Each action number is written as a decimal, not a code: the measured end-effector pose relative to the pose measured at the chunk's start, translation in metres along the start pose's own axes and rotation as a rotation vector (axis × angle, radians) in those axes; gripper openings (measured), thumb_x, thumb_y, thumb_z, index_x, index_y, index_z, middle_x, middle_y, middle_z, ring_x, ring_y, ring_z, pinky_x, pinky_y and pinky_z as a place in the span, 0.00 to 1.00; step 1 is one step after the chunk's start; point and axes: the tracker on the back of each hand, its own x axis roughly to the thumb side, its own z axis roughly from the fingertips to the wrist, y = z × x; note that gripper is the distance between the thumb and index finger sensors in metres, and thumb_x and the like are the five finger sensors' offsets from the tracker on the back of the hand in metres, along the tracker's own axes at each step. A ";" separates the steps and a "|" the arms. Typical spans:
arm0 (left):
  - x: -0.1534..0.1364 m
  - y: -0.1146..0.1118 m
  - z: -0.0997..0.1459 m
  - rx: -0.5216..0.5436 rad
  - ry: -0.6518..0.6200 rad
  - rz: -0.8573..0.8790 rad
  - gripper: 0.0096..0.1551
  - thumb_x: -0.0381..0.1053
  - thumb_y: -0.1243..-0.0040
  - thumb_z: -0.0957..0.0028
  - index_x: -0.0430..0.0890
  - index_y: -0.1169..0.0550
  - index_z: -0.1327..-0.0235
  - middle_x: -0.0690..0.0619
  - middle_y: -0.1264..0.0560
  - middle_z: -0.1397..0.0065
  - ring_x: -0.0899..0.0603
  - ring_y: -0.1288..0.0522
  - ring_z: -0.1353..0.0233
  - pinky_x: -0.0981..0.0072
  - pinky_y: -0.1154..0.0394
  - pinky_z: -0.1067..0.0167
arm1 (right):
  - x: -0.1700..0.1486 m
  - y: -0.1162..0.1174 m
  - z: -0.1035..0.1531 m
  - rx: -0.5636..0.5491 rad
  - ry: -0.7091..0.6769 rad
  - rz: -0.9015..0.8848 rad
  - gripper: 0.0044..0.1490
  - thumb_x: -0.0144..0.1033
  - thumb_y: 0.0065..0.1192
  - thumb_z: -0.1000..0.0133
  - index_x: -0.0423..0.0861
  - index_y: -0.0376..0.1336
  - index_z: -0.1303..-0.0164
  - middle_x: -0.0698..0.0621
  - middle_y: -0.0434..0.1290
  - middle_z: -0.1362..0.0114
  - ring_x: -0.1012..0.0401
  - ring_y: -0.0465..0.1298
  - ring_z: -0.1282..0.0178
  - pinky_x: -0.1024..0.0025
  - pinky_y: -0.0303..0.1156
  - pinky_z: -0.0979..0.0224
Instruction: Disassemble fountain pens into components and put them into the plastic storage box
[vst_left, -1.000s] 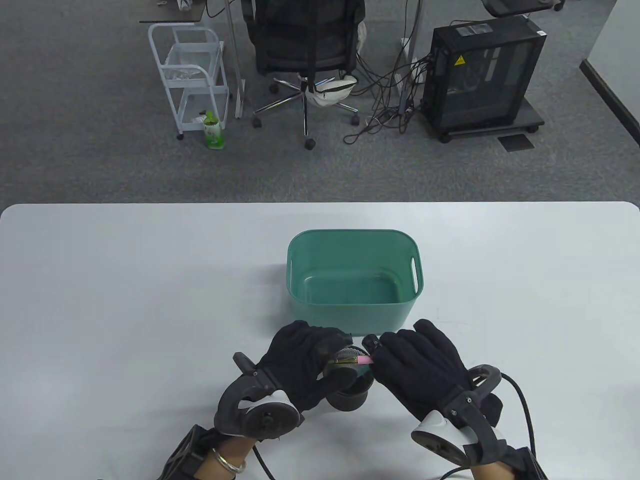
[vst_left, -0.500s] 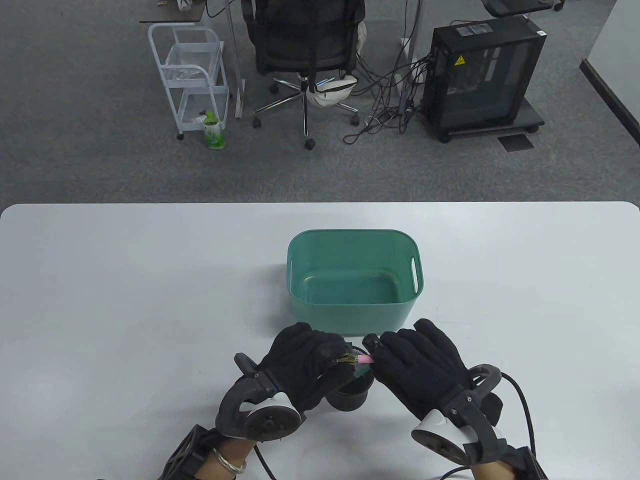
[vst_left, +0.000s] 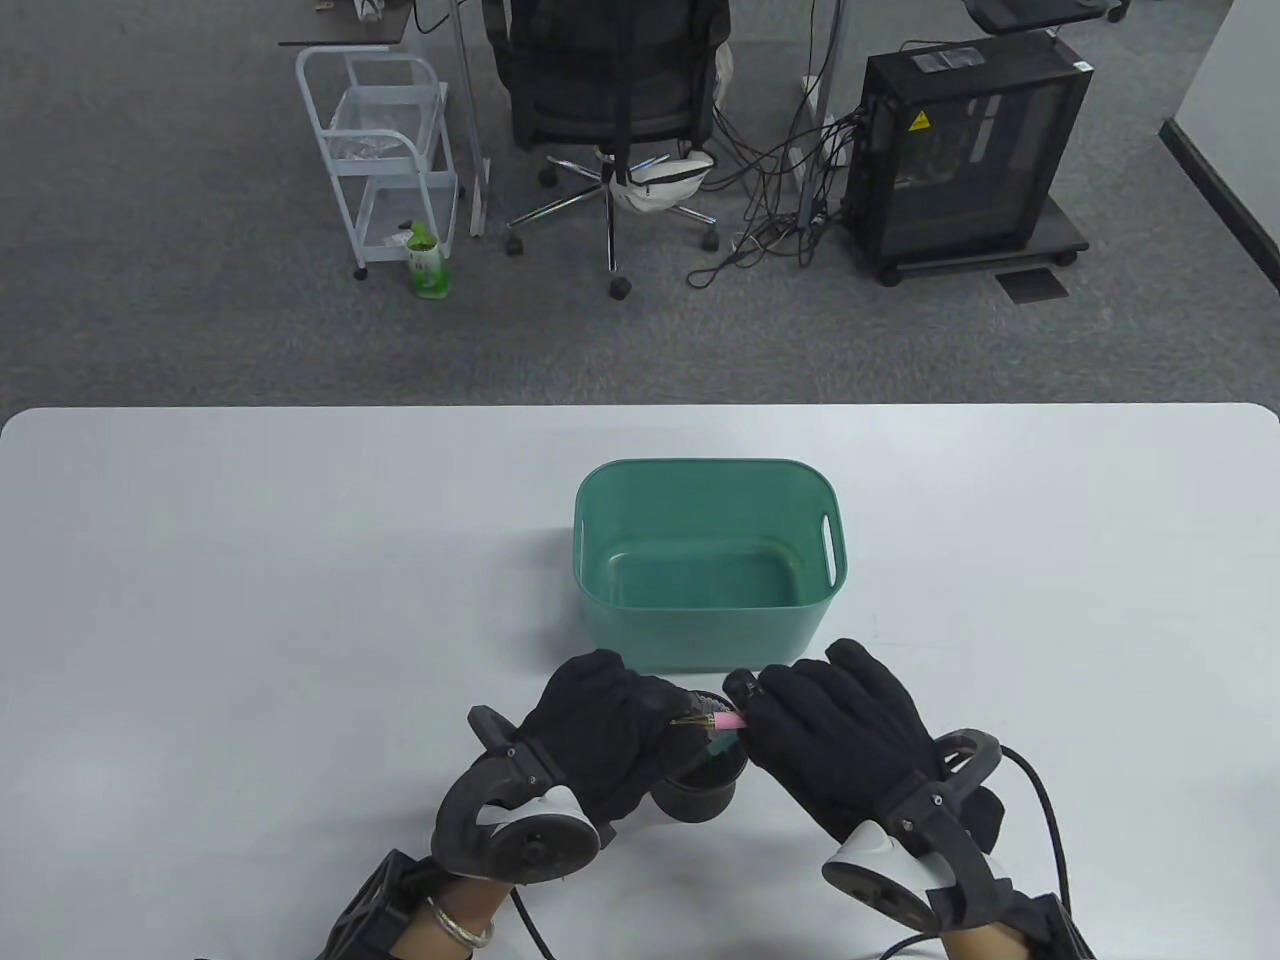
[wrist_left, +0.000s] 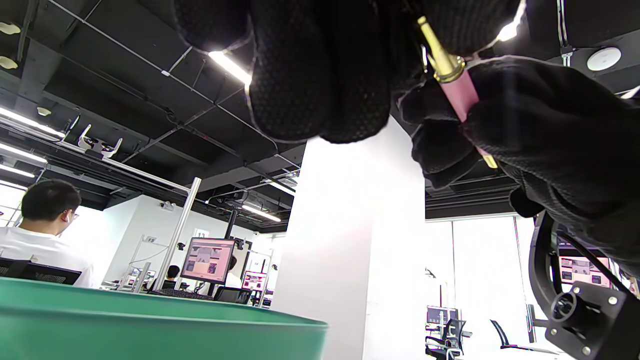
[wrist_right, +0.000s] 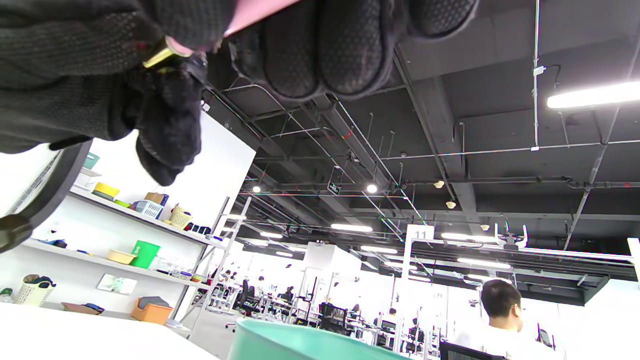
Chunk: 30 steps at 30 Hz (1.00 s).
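A pink fountain pen (vst_left: 727, 720) with a gold ring and a gold tapered end is held between the two gloved hands, low in the middle of the table view, just above a black cup-like holder (vst_left: 703, 785) that stands on the white bench (vst_left: 250, 600). In the left wrist view the pink barrel (wrist_left: 462, 92) is seen with its gold end pointing to the upper left of the frame. The left hand (vst_left: 600, 730) is closed around the gold end, with its fingers (wrist_left: 320, 75) curled. The right hand (vst_left: 840, 735) is closed around the pink part, and its fingers (wrist_right: 320, 45) are wrapped over the barrel in the right wrist view. How far the parts are separated cannot be told, because the gloves cover most of the pen.

The green plastic storage box (vst_left: 830, 540) is placed just above the hands in the frame, near them but not touching them, and its open top is seen with a slot handle on the right wall. Wide bare bench surface is seen at the left and at the right of the box and the hands. The far edge of the bench runs across the middle of the frame.
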 end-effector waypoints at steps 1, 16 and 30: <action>0.000 0.000 0.000 0.003 0.000 0.001 0.25 0.60 0.51 0.29 0.42 0.18 0.44 0.49 0.13 0.45 0.46 0.15 0.46 0.46 0.30 0.29 | 0.000 0.000 0.000 0.000 -0.001 -0.001 0.28 0.54 0.57 0.41 0.59 0.69 0.32 0.60 0.75 0.34 0.64 0.76 0.35 0.54 0.63 0.18; -0.001 0.001 0.001 0.040 0.004 0.012 0.28 0.61 0.56 0.29 0.43 0.15 0.52 0.50 0.11 0.52 0.46 0.14 0.51 0.47 0.28 0.32 | 0.002 0.000 0.001 -0.002 -0.004 -0.007 0.28 0.54 0.57 0.41 0.59 0.70 0.32 0.60 0.76 0.35 0.64 0.76 0.36 0.54 0.64 0.19; 0.000 0.001 0.002 0.009 0.008 -0.015 0.34 0.65 0.45 0.32 0.43 0.30 0.24 0.47 0.21 0.28 0.43 0.22 0.32 0.43 0.36 0.23 | -0.001 0.000 0.001 -0.006 0.008 0.008 0.28 0.54 0.56 0.41 0.58 0.70 0.32 0.59 0.76 0.35 0.64 0.76 0.36 0.54 0.64 0.19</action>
